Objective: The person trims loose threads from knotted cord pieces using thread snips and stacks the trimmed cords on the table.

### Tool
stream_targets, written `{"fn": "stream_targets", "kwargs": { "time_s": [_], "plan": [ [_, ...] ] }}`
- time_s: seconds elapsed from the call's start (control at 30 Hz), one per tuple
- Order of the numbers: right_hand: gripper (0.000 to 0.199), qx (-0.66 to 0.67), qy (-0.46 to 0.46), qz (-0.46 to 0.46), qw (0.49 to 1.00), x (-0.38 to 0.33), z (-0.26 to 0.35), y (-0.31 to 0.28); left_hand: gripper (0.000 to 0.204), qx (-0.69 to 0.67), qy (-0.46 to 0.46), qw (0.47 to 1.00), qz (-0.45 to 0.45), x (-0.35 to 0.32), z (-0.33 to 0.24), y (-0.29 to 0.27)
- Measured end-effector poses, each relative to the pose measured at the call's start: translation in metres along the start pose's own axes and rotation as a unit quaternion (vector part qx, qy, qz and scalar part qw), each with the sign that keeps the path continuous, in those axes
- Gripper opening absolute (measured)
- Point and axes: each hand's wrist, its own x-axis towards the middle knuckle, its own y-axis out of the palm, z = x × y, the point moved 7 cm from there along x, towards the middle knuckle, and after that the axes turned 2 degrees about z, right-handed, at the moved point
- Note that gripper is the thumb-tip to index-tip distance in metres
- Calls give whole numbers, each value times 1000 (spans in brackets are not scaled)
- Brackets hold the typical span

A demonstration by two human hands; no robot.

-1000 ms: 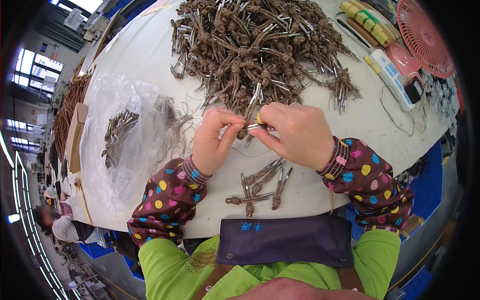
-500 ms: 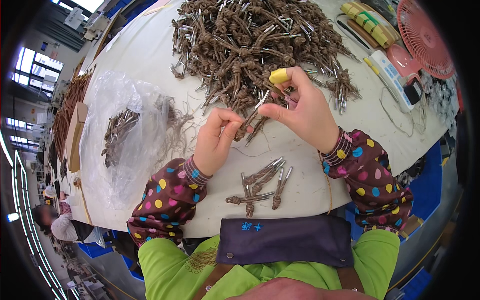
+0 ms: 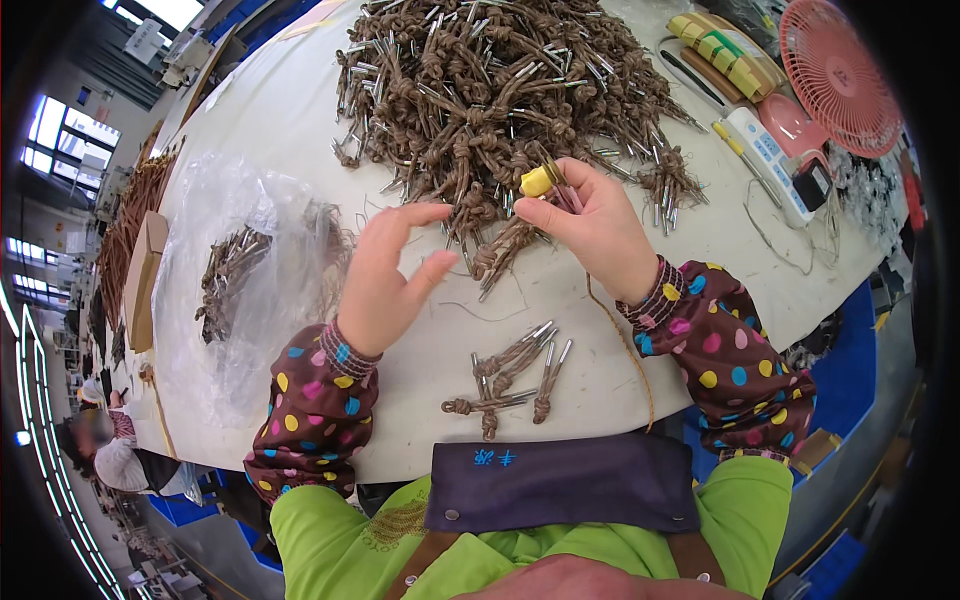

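My left hand (image 3: 385,275) hovers over the table with thumb and fingers spread apart, nothing in it. Its fingertips are near knotted brown cords with metal tips (image 3: 492,255) at the near edge of a big pile of such cords (image 3: 480,110). A yellow cover (image 3: 537,182) sits on a finger of my right hand (image 3: 600,230), which is closed around a small thin tool (image 3: 572,198), mostly hidden, possibly thread snips. An orange-brown string (image 3: 625,345) runs from this hand down to the table's near edge. Several knotted cords (image 3: 510,375) lie in front of me.
At left lies a clear plastic bag (image 3: 270,270) with brown cords in it, beside a cardboard box (image 3: 146,280). A pink fan (image 3: 840,75), a white power strip (image 3: 765,160) and a yellow-green wrapped bundle (image 3: 725,50) stand far right. Blue bins (image 3: 850,370) flank the table.
My left hand has let go of a knotted brown cord, opened and drawn back to the left. My right hand has shifted slightly left and remains closed. The view has shifted a little.
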Motion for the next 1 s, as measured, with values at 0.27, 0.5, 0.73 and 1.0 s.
{"fn": "stream_targets", "kwargs": {
  "time_s": [0.27,0.5,0.73,1.0],
  "plan": [
    [25,-103,-51,-2,993,0,2,-2,30,-215,-116,968,63,-8,3,29],
    [41,-440,-276,-11,855,-19,46,22,27,-124,-41,990,60,-6,-1,29],
    [35,-500,-283,42,817,-20,41,21,26,-139,-44,988,51,-6,-1,28],
    [33,-567,-304,113,757,-24,38,29,25,-135,-29,990,39,-8,1,25]
  ]
}}
